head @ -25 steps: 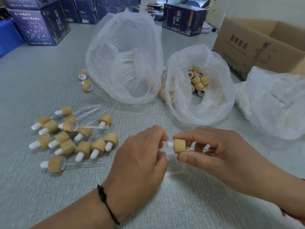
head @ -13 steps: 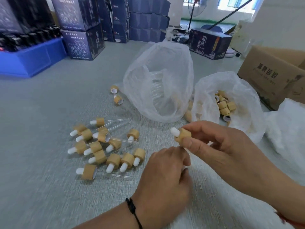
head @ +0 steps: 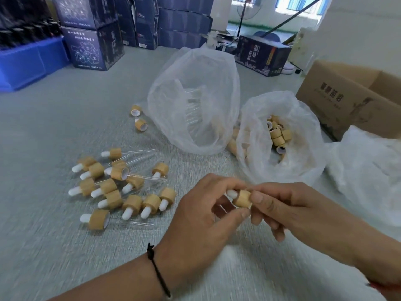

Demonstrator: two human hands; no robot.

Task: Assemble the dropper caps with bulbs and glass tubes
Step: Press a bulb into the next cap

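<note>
A bamboo-coloured dropper cap [head: 242, 198] with a white bulb pointing left is held between both hands above the grey table. My left hand [head: 204, 216] curls its fingers around the cap and bulb from the left. My right hand [head: 280, 205] pinches the cap from the right; any glass tube is hidden behind its fingers. Several finished droppers [head: 121, 185] with white bulbs and glass tubes lie in a pile at the left. A clear bag of glass tubes [head: 193, 101] stands behind, and a bag of bamboo caps [head: 278, 135] sits to its right.
Two loose caps [head: 138, 118] lie left of the tube bag. A third white bag [head: 368, 170] and an open cardboard box [head: 351, 96] stand at the right. Dark blue cartons [head: 91, 42] and a blue crate [head: 28, 61] line the back.
My left hand has risen and closed on the cap that my right hand holds. The view has tilted up, showing more of the room behind.
</note>
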